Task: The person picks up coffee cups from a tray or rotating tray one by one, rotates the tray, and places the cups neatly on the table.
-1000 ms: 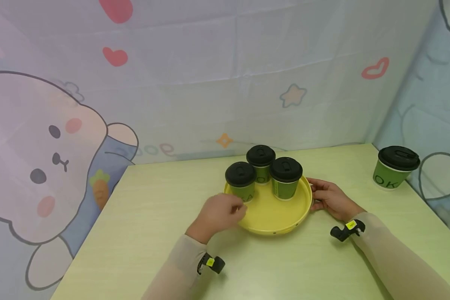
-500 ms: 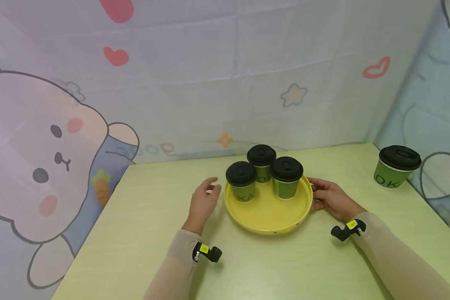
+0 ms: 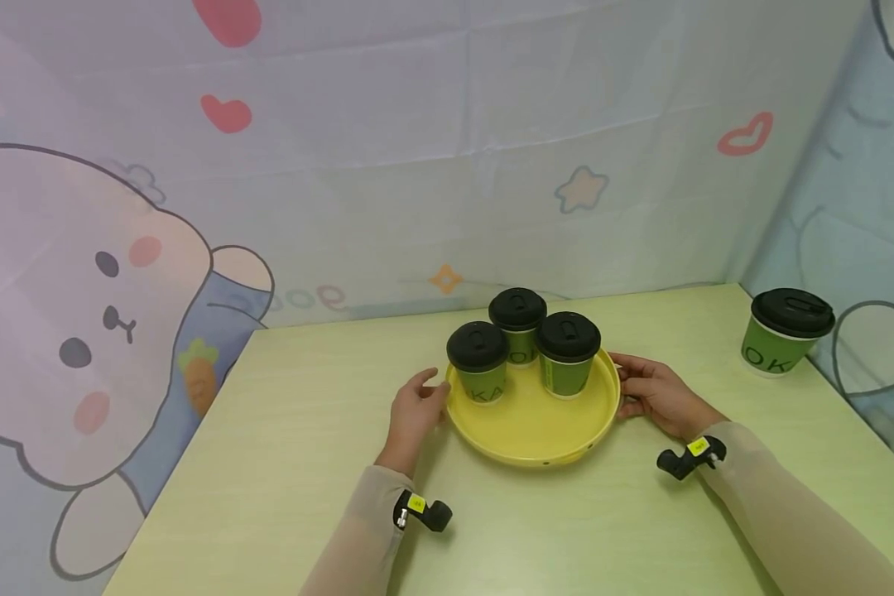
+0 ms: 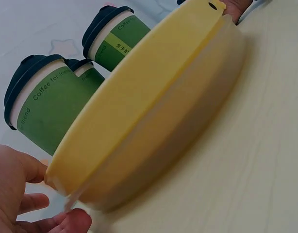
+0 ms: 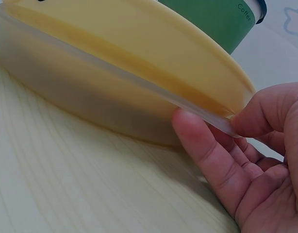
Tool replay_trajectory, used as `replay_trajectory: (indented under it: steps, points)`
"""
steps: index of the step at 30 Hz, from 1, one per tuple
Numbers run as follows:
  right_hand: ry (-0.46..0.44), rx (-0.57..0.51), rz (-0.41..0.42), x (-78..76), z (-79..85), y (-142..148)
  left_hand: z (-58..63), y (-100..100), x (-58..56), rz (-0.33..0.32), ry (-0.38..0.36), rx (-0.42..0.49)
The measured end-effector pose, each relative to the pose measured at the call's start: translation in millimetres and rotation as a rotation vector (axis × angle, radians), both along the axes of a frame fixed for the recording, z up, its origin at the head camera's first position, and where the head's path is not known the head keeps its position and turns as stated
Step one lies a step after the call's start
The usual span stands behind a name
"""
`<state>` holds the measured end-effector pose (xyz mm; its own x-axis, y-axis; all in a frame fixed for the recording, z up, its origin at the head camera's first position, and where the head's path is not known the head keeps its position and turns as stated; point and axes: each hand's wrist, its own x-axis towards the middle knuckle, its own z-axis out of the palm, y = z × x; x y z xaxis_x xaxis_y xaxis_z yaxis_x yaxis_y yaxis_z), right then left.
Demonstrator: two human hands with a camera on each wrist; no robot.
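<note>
A round yellow tray (image 3: 538, 430) with a translucent lower lip stands on the table, bearing three green paper cups with black lids: a left cup (image 3: 483, 382), a back cup (image 3: 521, 343) and a right cup (image 3: 564, 374). At the tray's left side, my left hand (image 3: 414, 418) has its thumb against the yellow wall and a fingertip right under the lip, as the left wrist view shows. My right hand (image 3: 663, 399) pinches the lip on the opposite side, thumb (image 5: 258, 114) above and fingers (image 5: 202, 145) beneath. Both palms stay outside the tray.
Another green cup with a black lid (image 3: 782, 333) stands apart near the table's right edge. A printed cloth (image 3: 417, 165) hangs along the back of the pale table (image 3: 290, 430), and another cloth (image 3: 864, 232) hangs at the right.
My left hand first drew back leftward from in front of the left cup, fingers uncurling, then came in to the tray's left rim. My right hand, the tray and the cups stay put.
</note>
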<state>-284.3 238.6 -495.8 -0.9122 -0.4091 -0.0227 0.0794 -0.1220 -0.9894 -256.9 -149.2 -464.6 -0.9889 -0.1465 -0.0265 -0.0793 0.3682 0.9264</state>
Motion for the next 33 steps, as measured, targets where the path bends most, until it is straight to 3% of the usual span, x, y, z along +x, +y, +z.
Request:
replay_trajectory:
  steps: [17,20,22,25,29,33]
  points:
    - [-0.014,0.013,-0.010,-0.8,-0.6,0.8,-13.3,1.6,-1.9,-0.004,0.028,0.187]
    - [-0.039,0.062,-0.007,-2.9,3.9,-1.3,-17.1,0.4,-0.3,0.014,0.028,0.201]
    - [-0.058,0.149,-0.023,-6.0,11.1,-1.9,-19.0,0.0,1.0,0.025,0.032,0.210]
    - [-0.062,0.353,-0.114,-12.1,34.1,-2.2,-22.0,0.7,1.5,0.023,0.048,0.232]
    - [0.008,0.596,-0.216,-24.0,82.9,-5.3,-25.1,2.6,1.1,0.026,0.058,0.261]
    - [0.127,0.796,-0.199,-33.3,137.3,-19.0,-27.6,4.5,0.0,0.023,0.064,0.279]
